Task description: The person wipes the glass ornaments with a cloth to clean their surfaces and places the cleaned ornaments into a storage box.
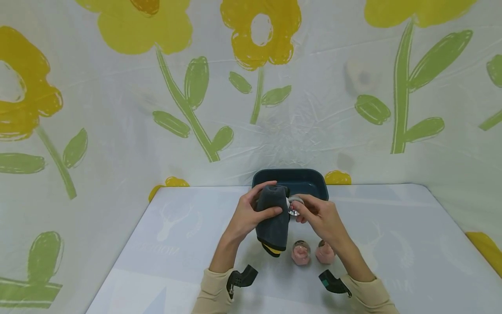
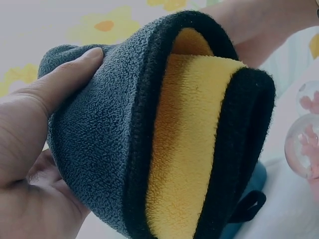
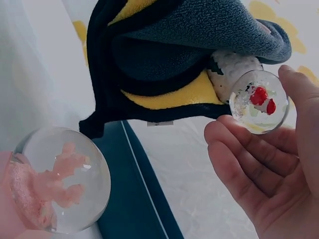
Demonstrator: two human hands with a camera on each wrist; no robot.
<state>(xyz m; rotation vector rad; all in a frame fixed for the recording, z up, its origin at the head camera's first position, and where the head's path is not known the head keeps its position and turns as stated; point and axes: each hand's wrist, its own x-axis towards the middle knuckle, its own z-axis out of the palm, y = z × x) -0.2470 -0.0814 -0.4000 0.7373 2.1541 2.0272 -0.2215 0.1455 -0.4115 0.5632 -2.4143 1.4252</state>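
A pale sheet [image 1: 129,117] printed with yellow flowers and green stems hangs behind the whole scene, and the white desk [image 1: 168,248] runs in front of it. On the left comes a beige left sleeve [image 1: 213,290] with a black device [image 1: 243,276] at the wrist, then the left hand [image 1: 247,213], its grip clasping a folded cloth [image 1: 273,218], the thumb pressed on the near face and fingers round behind. The cloth is grey-blue outside and yellow inside, with black edging; it is held up above the desk, its lower end hanging down. Next, a dark blue tray [image 1: 303,179] sits at the desk's far edge, partly hidden by the cloth and hands. Before it is a small clear globe [image 3: 259,102] with red shapes inside, its white base partly covered by the cloth's folds. Nearer, a pink-based globe [image 1: 300,253] stands upright on the desk. The right hand [image 1: 319,216] follows, its grip pinching the small clear globe between thumb and fingers. Just beside the first pink one stands a second pink globe [image 1: 325,254], close to the right forearm; farthest right is the right sleeve [image 1: 370,294].
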